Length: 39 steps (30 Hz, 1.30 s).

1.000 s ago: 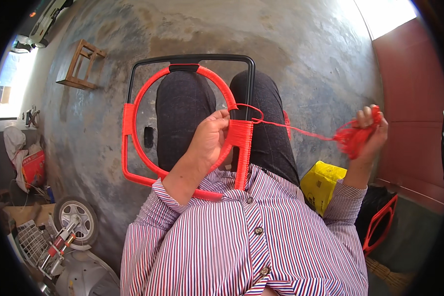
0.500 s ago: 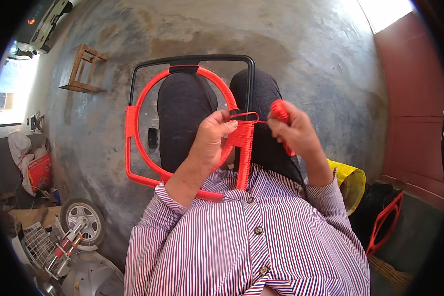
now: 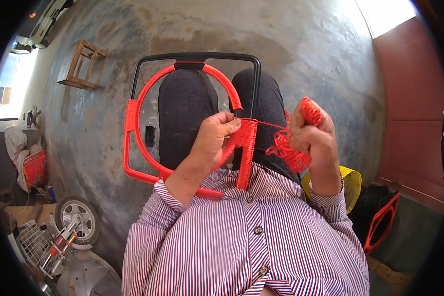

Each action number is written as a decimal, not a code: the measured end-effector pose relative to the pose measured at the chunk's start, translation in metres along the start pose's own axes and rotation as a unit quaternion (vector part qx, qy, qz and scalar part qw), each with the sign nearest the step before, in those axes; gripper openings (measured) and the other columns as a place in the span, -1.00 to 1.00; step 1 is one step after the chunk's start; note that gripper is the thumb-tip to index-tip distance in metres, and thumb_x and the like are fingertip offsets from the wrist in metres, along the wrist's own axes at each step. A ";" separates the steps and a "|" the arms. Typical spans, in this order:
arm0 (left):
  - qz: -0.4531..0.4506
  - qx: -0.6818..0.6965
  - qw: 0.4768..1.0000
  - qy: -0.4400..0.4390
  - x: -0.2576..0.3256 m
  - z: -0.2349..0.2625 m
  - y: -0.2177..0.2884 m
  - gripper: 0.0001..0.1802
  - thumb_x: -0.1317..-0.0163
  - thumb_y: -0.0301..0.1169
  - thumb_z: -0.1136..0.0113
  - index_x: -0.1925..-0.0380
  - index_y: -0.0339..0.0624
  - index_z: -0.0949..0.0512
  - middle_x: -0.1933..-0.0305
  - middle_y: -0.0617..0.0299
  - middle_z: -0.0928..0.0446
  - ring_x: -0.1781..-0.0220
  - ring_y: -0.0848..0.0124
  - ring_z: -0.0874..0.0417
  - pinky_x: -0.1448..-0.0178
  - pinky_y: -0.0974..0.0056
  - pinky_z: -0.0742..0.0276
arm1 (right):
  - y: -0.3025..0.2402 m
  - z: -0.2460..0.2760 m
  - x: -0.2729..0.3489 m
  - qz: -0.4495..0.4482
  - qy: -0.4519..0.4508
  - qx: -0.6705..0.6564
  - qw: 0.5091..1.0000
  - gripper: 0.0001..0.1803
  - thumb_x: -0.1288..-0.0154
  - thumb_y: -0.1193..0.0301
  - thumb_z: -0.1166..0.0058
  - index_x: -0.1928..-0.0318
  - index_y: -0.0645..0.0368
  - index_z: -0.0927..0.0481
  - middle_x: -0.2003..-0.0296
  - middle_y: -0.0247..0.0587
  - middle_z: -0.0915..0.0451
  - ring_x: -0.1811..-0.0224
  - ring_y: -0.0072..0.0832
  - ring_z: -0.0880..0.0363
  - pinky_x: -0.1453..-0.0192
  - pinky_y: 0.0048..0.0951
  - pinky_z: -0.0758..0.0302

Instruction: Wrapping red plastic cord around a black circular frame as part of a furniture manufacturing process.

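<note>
Across my lap rests a black frame (image 3: 217, 55), a rounded square with a ring inside it, much of it wrapped in red cord (image 3: 246, 148). My left hand (image 3: 213, 138) is closed on the frame's right side, thumb pressing the wrapped cord where ring and outer bar meet. My right hand (image 3: 316, 130) is raised to the right, its fingers closed round a looped bundle of red cord (image 3: 291, 150). From that bundle a strand runs fairly straight to the wrapped bar beside my left thumb. The ring's top and part of the outer bar show bare black.
A wooden stool (image 3: 81, 64) stands at the far left. Below it, to my left, are a wheel (image 3: 77, 222) and parts of a scooter. At my right lie a yellow bag (image 3: 350, 185), a black bag (image 3: 369, 203) and another red-wrapped frame (image 3: 383, 224), near a red door (image 3: 412, 108).
My right hand has moved right with the cord bundle, and the loose loop at the bar has drawn into a straight strand. My left hand stays in place.
</note>
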State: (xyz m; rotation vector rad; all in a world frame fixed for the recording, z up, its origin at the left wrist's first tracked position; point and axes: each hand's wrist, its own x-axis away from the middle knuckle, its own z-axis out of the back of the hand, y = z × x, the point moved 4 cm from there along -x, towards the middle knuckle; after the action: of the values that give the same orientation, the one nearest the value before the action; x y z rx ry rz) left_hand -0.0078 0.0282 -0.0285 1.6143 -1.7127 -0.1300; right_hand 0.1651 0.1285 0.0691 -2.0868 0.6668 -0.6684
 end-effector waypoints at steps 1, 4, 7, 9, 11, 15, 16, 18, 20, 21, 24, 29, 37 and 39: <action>-0.051 -0.102 0.993 0.008 0.000 -0.002 0.001 -0.72 -0.29 -0.48 -0.22 0.07 -0.38 -0.46 0.22 0.12 -0.60 0.21 0.43 -0.67 0.05 0.37 -0.61 | -0.001 -0.005 0.002 -0.009 0.002 0.046 0.999 -0.84 -0.09 0.69 0.04 0.32 0.20 -0.41 0.56 -0.47 -0.33 0.65 -0.74 -0.22 0.60 -0.62 -0.12; -0.224 -0.402 0.887 0.041 -0.001 -0.014 0.003 -0.43 -0.26 -0.31 -0.31 -0.11 -0.43 -0.31 0.11 0.02 -0.55 0.21 0.33 -0.67 0.09 0.35 -0.59 | -0.002 -0.023 0.009 -0.026 -0.043 0.081 0.995 -0.78 -0.11 0.59 0.03 0.18 0.25 -0.41 0.44 -0.42 -0.39 0.54 -0.71 -0.29 0.48 -0.63 -0.23; -0.299 -0.519 0.797 0.072 -0.001 -0.013 0.003 -0.19 -0.28 -0.13 -0.29 -0.27 -0.43 -0.12 0.04 -0.07 -0.49 0.18 0.31 -0.65 0.08 0.34 -0.56 | 0.006 -0.047 0.018 -0.023 -0.162 0.081 0.983 -0.61 -0.05 0.43 0.04 0.07 0.28 -0.37 0.31 -0.32 -0.45 0.30 -0.58 -0.42 0.22 -0.55 -0.37; -0.271 -0.455 0.845 0.079 0.006 -0.021 0.007 -0.15 -0.31 -0.06 -0.24 -0.32 -0.43 -0.08 0.04 -0.08 -0.48 0.17 0.30 -0.64 0.08 0.33 -0.54 | 0.009 -0.060 0.025 -0.036 -0.200 0.140 0.969 -0.61 -0.05 0.40 0.05 0.08 0.30 -0.40 0.29 -0.24 -0.47 0.26 -0.50 -0.45 0.15 -0.47 -0.40; -0.292 -0.418 0.857 0.077 0.003 -0.012 0.008 -0.30 -0.43 0.02 -0.01 -0.25 -0.40 -0.20 0.17 0.04 -0.53 0.23 0.35 -0.62 0.14 0.33 -0.54 | 0.006 -0.052 0.019 -0.010 -0.267 0.194 0.944 -0.65 -0.10 0.38 -0.01 0.11 0.33 -0.46 0.27 -0.21 -0.49 0.25 -0.48 -0.48 0.14 -0.44 -0.42; -0.080 -0.079 0.987 0.118 0.003 -0.005 0.003 -0.40 -0.51 0.09 0.34 -0.06 -0.25 -0.38 0.25 0.08 -0.59 0.29 0.40 -0.61 0.24 0.28 -0.56 | -0.015 -0.009 -0.015 0.068 -0.101 0.564 0.817 -0.74 -0.05 0.52 -0.17 0.19 0.32 -0.61 0.27 -0.15 -0.53 0.20 -0.34 -0.61 0.09 -0.31 -0.51; -0.056 -0.069 0.990 0.107 0.002 -0.006 0.002 -0.40 -0.52 0.09 0.36 -0.08 -0.25 -0.36 0.22 0.07 -0.59 0.24 0.39 -0.61 0.19 0.25 -0.58 | -0.009 0.003 -0.019 0.107 -0.023 0.666 0.738 -0.73 -0.03 0.52 -0.18 0.19 0.32 -0.62 0.27 -0.11 -0.54 0.21 -0.26 -0.62 0.10 -0.30 -0.53; -0.009 -0.050 0.995 0.087 0.000 -0.001 0.003 -0.40 -0.53 0.07 0.38 -0.13 -0.25 -0.34 0.16 0.05 -0.60 0.13 0.36 -0.62 0.11 0.17 -0.63 | 0.014 0.009 -0.029 0.137 -0.033 0.720 0.680 -0.70 0.00 0.52 -0.20 0.18 0.33 -0.61 0.27 -0.07 -0.55 0.23 -0.18 -0.61 0.11 -0.29 -0.53; 0.038 0.023 0.998 -0.052 -0.002 0.007 0.005 -0.47 -0.53 -0.01 0.35 -0.13 -0.23 -0.35 0.13 0.07 -0.60 0.13 0.34 -0.64 0.07 0.16 -0.62 | 0.025 0.001 -0.039 0.108 -0.043 0.711 0.693 -0.68 0.02 0.52 -0.22 0.18 0.32 -0.60 0.25 -0.05 -0.55 0.24 -0.13 -0.60 0.11 -0.28 -0.53; 0.060 0.060 0.989 -0.119 0.000 0.004 0.008 -0.50 -0.54 -0.05 0.33 -0.14 -0.22 -0.36 0.12 0.08 -0.60 0.12 0.33 -0.64 0.05 0.15 -0.62 | 0.030 -0.006 -0.046 0.065 -0.050 0.674 0.734 -0.68 0.02 0.51 -0.22 0.18 0.32 -0.59 0.24 -0.04 -0.56 0.23 -0.13 -0.60 0.11 -0.29 -0.53; 0.075 0.021 0.996 0.049 -0.002 -0.004 0.000 -0.61 -0.52 -0.19 0.26 -0.10 -0.20 -0.41 0.09 0.12 -0.60 0.13 0.32 -0.66 0.03 0.14 -0.62 | 0.055 0.004 -0.056 -0.014 -0.064 0.420 0.905 -0.69 -0.08 0.61 -0.18 0.10 0.33 -0.56 0.14 -0.11 -0.61 0.12 -0.33 -0.62 -0.03 -0.38 -0.54; 0.005 0.040 0.996 0.077 0.000 -0.011 0.001 -0.75 -0.49 -0.35 0.14 0.00 -0.19 -0.47 0.15 0.19 -0.60 0.25 0.43 -0.63 0.15 0.29 -0.62 | 0.058 0.018 -0.047 0.029 0.028 0.220 0.975 -0.74 -0.21 0.62 -0.15 0.06 0.32 -0.61 0.19 -0.19 -0.69 0.11 -0.52 -0.65 -0.01 -0.48 -0.58; -0.324 -0.337 0.866 0.177 0.015 -0.007 0.017 -0.84 -0.51 -0.42 0.11 0.12 -0.14 -0.49 0.30 0.37 -0.50 0.46 0.67 -0.35 0.34 0.52 -0.36 | 0.024 -0.021 -0.043 0.207 0.048 0.548 0.809 -0.75 -0.15 0.58 -0.20 0.11 0.20 -0.68 0.17 -0.13 -0.66 0.23 -0.32 -0.71 0.17 -0.45 -0.62; -0.418 -0.421 0.794 0.133 0.025 -0.019 0.018 -0.85 -0.51 -0.41 0.10 0.11 -0.14 -0.49 0.31 0.39 -0.47 0.44 0.67 -0.34 0.33 0.53 -0.33 | 0.032 -0.031 -0.045 0.210 0.009 0.550 0.808 -0.70 -0.12 0.59 -0.21 0.09 0.18 -0.66 0.09 -0.13 -0.63 0.21 -0.27 -0.70 0.17 -0.41 -0.62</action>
State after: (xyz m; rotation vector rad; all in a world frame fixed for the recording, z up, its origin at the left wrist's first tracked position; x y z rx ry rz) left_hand -0.0090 0.0179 0.0061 1.4348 -0.4482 -0.9093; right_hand 0.1057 0.1247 0.0486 -0.8144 0.5203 -0.5941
